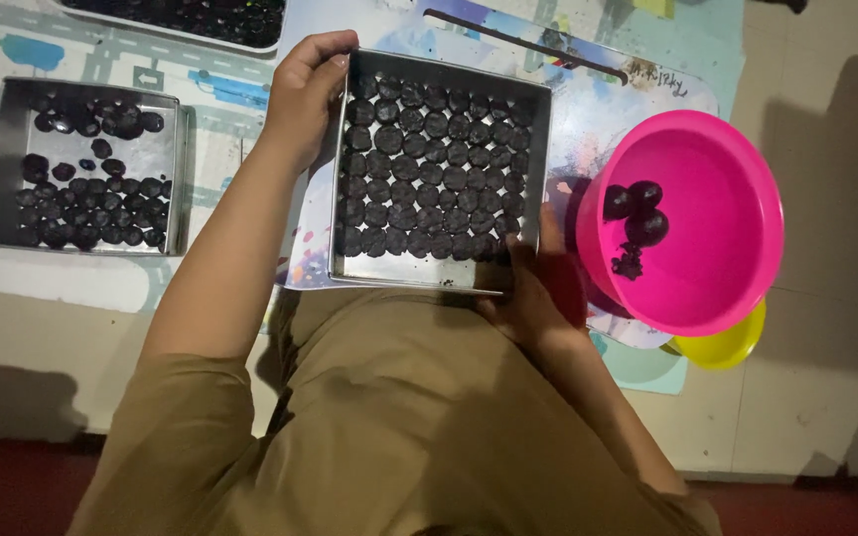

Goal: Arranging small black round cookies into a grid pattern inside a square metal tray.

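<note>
A square metal tray (542,139) sits in front of me, packed with several rows of dark round balls (434,169). My left hand (305,94) grips its far left corner, fingers curled over the rim. My right hand (533,288) holds the near right corner, thumb resting on the balls at the tray's edge. The tray rests on a printed play mat (598,89) on the floor.
A second metal tray (4,159) at the left holds several dark balls, less tidy. A third tray (181,35) is at the top edge. A pink bowl (717,248) at the right holds a few dark balls and sits over a yellow bowl (732,345).
</note>
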